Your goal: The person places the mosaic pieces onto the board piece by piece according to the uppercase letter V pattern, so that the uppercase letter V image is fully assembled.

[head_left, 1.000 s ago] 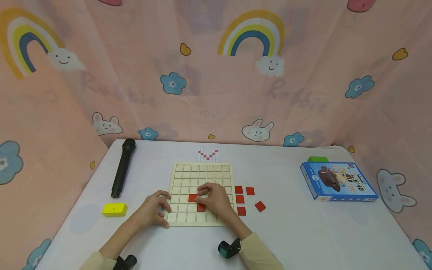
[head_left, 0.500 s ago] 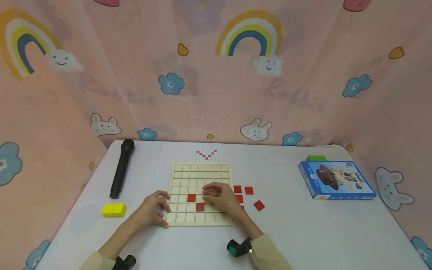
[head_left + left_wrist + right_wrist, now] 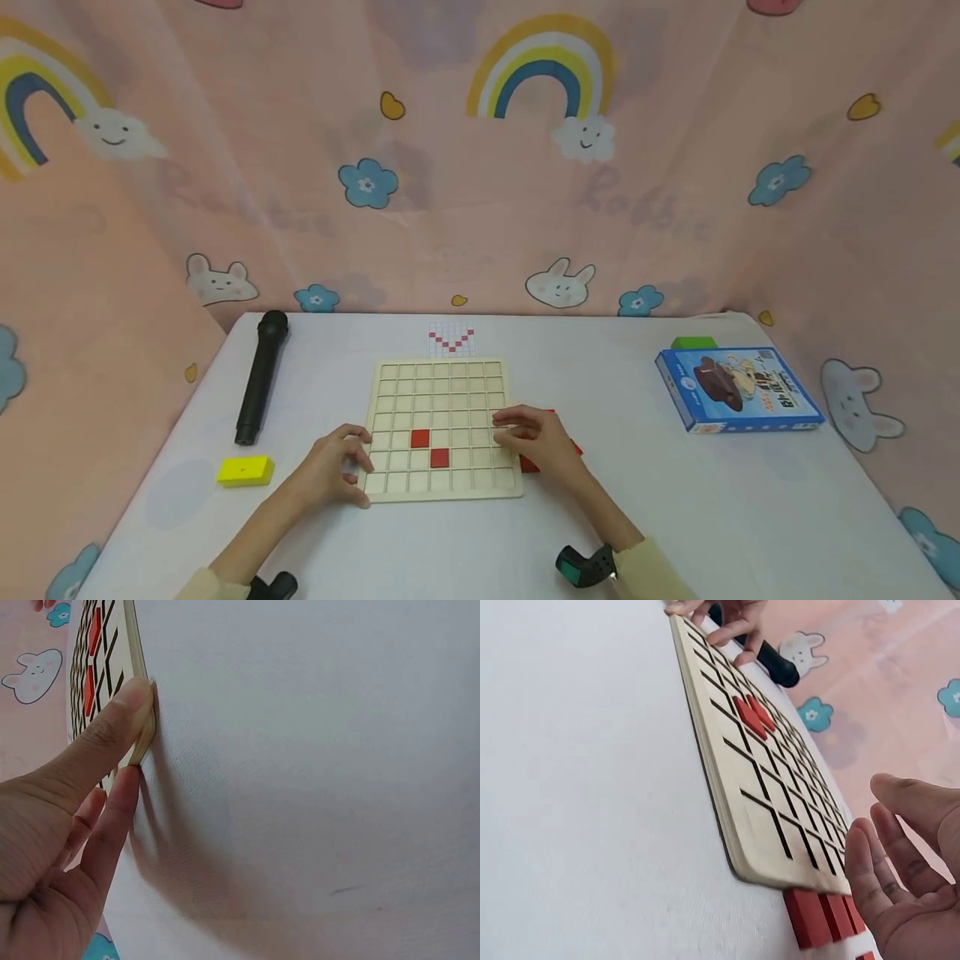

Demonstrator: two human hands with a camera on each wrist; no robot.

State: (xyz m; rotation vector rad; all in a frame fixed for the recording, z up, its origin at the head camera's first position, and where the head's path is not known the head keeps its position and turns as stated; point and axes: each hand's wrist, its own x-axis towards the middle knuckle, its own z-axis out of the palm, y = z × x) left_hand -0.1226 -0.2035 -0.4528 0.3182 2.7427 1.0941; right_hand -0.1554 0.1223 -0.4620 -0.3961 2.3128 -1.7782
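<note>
Whereas a second ago it covered the two seated red tiles [image 3: 429, 447], the right hand [image 3: 537, 439] has shifted to the gridded wooden board's [image 3: 442, 392] right edge, fingers loosely open, empty, over the loose red tiles [image 3: 823, 915]; left hand [image 3: 336, 465] still pinches the board's corner.
</note>
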